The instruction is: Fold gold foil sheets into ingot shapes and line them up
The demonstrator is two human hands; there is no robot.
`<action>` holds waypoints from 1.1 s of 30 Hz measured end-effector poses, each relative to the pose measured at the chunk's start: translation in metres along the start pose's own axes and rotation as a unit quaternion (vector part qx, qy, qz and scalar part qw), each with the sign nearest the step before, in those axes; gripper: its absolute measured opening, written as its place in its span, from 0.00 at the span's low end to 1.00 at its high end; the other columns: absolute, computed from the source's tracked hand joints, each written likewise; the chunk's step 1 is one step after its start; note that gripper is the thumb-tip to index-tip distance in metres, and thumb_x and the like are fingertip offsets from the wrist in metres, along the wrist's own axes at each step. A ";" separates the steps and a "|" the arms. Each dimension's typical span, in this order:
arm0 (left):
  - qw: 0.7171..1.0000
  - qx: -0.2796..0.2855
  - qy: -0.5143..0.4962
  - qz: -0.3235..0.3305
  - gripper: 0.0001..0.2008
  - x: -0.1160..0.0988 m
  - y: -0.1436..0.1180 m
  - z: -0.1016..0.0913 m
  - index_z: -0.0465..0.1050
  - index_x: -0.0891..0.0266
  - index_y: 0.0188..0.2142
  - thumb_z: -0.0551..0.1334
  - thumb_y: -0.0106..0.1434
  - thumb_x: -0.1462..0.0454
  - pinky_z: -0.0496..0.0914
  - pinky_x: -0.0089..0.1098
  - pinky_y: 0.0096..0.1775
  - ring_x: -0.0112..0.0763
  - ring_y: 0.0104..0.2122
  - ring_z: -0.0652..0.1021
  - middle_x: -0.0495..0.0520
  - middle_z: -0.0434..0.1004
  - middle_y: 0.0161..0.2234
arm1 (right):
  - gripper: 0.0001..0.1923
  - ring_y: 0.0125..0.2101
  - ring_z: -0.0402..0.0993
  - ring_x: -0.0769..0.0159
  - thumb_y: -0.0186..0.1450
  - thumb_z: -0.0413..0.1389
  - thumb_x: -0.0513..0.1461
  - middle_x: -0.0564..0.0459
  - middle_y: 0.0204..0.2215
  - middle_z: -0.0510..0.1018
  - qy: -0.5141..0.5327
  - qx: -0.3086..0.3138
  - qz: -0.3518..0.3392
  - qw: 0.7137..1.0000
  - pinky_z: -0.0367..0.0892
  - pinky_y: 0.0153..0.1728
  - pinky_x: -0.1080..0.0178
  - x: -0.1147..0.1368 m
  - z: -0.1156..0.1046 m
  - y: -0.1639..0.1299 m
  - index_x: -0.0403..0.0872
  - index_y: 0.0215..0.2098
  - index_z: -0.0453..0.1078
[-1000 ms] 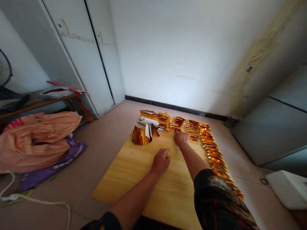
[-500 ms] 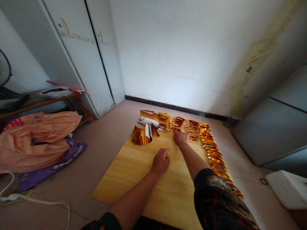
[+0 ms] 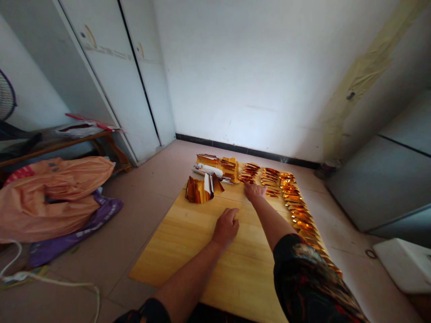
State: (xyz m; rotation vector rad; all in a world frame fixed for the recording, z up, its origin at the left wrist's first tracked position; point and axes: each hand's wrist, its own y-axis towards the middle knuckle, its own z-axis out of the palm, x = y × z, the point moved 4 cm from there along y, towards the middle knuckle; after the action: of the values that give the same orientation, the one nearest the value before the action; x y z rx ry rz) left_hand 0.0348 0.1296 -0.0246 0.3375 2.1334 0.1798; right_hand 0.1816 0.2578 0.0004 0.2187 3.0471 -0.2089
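My right hand (image 3: 255, 192) reaches to the near end of a row of folded gold foil papers (image 3: 249, 172). Its fingers are bent and pressed on the nearest folded paper, which they mostly cover. My left hand (image 3: 226, 226) rests low over the wooden board (image 3: 182, 242), thumb and index finger apart, nothing visible between them. To the right of my right hand lie a second row of folded papers (image 3: 270, 179) and a longer row (image 3: 301, 215) along the board's right edge. A loose stack of gold sheets (image 3: 198, 190) stands at the left.
Behind that stack lie more gold sheets (image 3: 230, 169) and a white roll or wrapper (image 3: 208, 170). On the floor at left are an orange bag (image 3: 67, 193), a purple bag (image 3: 77, 235) and a pale cord (image 3: 63, 283). A white box (image 3: 404, 264) stands at right.
My right hand has shifted very slightly at the end of the row. Everything else looks the same.
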 end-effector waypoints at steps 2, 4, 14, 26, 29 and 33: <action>1.000 0.001 -0.004 -0.001 0.21 0.001 0.000 0.000 0.69 0.63 0.46 0.54 0.52 0.75 0.67 0.30 0.42 0.27 0.33 0.70 0.51 0.70 0.36 | 0.19 0.41 0.72 0.57 0.67 0.41 0.43 0.47 0.44 0.75 0.008 0.007 0.006 1.000 0.52 0.45 0.49 -0.001 -0.002 0.001 0.59 0.52 0.66; 1.000 0.003 -0.005 -0.004 0.22 0.002 0.000 0.000 0.69 0.62 0.46 0.54 0.52 0.75 0.67 0.31 0.42 0.28 0.34 0.70 0.52 0.70 0.36 | 0.19 0.42 0.72 0.57 0.67 0.41 0.43 0.49 0.44 0.76 0.018 0.020 0.014 1.000 0.53 0.45 0.48 -0.002 -0.003 0.002 0.61 0.52 0.66; 1.000 0.001 0.003 -0.001 0.21 0.003 0.001 0.000 0.69 0.62 0.46 0.54 0.52 0.75 0.67 0.31 0.42 0.28 0.33 0.70 0.51 0.70 0.35 | 0.19 0.44 0.71 0.55 0.66 0.42 0.42 0.50 0.48 0.74 0.022 0.036 0.001 0.999 0.53 0.45 0.47 -0.003 -0.008 0.002 0.62 0.52 0.65; 1.000 -0.004 -0.005 0.004 0.20 0.000 0.002 -0.003 0.70 0.62 0.45 0.55 0.53 0.74 0.67 0.31 0.42 0.28 0.34 0.71 0.51 0.70 0.34 | 0.20 0.38 0.72 0.58 0.70 0.38 0.45 0.46 0.41 0.75 -0.012 -0.055 -0.019 0.998 0.51 0.44 0.49 -0.001 0.001 -0.012 0.58 0.54 0.64; 1.000 -0.006 -0.001 0.010 0.20 0.000 0.001 -0.003 0.70 0.62 0.45 0.55 0.53 0.74 0.67 0.31 0.42 0.29 0.35 0.71 0.51 0.70 0.34 | 0.19 0.39 0.70 0.57 0.69 0.39 0.44 0.45 0.41 0.74 -0.006 -0.075 -0.026 0.997 0.52 0.44 0.50 -0.002 0.001 -0.017 0.56 0.52 0.66; 0.999 -0.020 -0.012 0.028 0.19 0.000 0.001 -0.002 0.71 0.62 0.44 0.55 0.53 0.74 0.68 0.30 0.42 0.28 0.35 0.72 0.51 0.71 0.34 | 0.20 0.39 0.69 0.56 0.70 0.37 0.43 0.43 0.41 0.74 0.004 -0.106 -0.035 0.994 0.53 0.43 0.51 -0.003 0.002 -0.027 0.51 0.48 0.68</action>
State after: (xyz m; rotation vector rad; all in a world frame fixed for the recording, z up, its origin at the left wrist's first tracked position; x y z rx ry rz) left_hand 0.0334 0.1310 -0.0237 0.3742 2.0953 0.2499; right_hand 0.1803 0.2308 0.0021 0.0992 3.0571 0.1115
